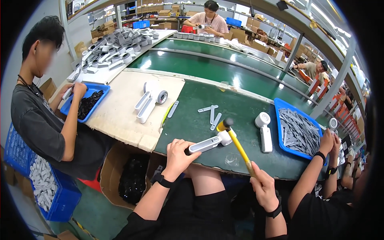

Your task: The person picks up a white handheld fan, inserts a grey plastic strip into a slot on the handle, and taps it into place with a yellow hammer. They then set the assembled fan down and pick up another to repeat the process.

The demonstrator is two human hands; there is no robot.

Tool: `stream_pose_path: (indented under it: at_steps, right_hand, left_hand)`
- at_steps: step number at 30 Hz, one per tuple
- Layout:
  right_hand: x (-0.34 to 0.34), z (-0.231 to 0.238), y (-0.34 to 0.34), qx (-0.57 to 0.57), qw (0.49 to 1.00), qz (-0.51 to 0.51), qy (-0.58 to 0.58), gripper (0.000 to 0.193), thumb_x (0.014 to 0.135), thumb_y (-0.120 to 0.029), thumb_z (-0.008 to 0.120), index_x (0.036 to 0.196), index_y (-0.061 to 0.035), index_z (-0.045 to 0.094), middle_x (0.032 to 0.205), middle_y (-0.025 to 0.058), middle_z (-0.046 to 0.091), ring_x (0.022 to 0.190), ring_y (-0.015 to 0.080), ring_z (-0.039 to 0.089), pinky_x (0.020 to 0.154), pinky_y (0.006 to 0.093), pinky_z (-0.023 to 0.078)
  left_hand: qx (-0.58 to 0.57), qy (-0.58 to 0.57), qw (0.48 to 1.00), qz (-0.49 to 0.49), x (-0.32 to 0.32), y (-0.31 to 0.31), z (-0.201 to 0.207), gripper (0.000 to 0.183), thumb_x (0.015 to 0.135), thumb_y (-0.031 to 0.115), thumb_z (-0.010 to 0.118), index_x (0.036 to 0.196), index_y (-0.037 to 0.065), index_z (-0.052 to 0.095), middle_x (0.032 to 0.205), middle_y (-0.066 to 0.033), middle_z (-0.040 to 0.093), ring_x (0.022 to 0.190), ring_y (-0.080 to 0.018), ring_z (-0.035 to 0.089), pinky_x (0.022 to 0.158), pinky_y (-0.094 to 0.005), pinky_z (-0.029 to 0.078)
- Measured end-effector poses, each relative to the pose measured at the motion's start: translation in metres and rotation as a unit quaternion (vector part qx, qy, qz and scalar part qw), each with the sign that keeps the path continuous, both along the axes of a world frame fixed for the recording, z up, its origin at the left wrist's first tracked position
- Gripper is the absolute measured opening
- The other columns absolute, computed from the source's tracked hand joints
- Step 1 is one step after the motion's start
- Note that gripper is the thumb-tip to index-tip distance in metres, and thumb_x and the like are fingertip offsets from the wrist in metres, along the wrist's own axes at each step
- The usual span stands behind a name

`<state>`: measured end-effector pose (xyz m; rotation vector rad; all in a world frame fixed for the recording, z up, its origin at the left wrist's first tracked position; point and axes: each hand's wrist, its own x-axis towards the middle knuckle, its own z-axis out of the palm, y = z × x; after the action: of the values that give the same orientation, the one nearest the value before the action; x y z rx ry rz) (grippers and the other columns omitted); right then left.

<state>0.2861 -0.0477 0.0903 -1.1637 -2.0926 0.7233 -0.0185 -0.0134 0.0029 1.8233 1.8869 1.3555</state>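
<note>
My left hand (179, 157) grips the handle end of a white and grey handheld fan body (207, 144) at the table's near edge. Its long recessed slot faces up, and its round head points away to the right. Fingers wrapped round the yellow handle, my right hand (264, 187) holds a hammer (239, 147). The hammer's head, black at one end and yellow at the other, hovers over or beside the fan's round head; I cannot tell if they touch. Beyond it lie several loose grey strips (212, 115). Another white fan (265, 134) lies to the right.
A blue tray (277, 107) of grey strips stands at the right, beside a co-worker's hands (331, 143). Fan bodies (146, 107) lie on the pale board (120, 120) at left. A seated person (44, 116) works there by a blue tray (105, 89) of black parts. Below is a cardboard box (110, 176).
</note>
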Motion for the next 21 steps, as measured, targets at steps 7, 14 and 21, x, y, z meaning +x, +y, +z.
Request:
stream_pose_path:
  at_steps: [7,14,21]
  right_hand:
    - [-0.009,0.007,0.001,0.021,0.996,0.025,-0.083,0.052,0.086,0.005,0.057,0.137,0.0000,0.051,0.080,0.0135,0.054,0.072,0.0224,0.056,0.070,0.0304,0.046]
    - [-0.012,-0.011,-0.008,0.011,0.997,0.045,-0.056,0.052,0.086,0.004,0.060,0.137,-0.0001,0.051,0.086,0.0149,0.059,0.073,0.0277,0.059,0.071,0.0335,0.047]
    - [-0.025,-0.028,-0.016,-0.006,0.996,0.090,-0.017,0.051,0.086,0.002,0.061,0.136,-0.0018,0.053,0.079,0.0137,0.053,0.068,0.0274,0.055,0.066,0.0348,0.046]
  left_hand:
    - [0.011,0.010,1.000,0.006,-0.002,-0.003,-0.002,0.028,0.069,0.025,0.082,0.091,0.011,0.073,0.084,-0.0012,0.064,0.091,-0.0227,0.057,0.086,-0.0367,0.039]
    - [0.021,0.004,1.000,0.002,0.002,-0.002,-0.001,0.029,0.068,0.025,0.083,0.091,0.011,0.073,0.083,-0.0019,0.063,0.091,-0.0234,0.057,0.085,-0.0367,0.039]
    - [0.037,0.027,0.999,0.015,0.001,0.002,-0.005,0.030,0.067,0.025,0.084,0.090,0.011,0.072,0.082,-0.0019,0.063,0.090,-0.0238,0.057,0.084,-0.0376,0.039]
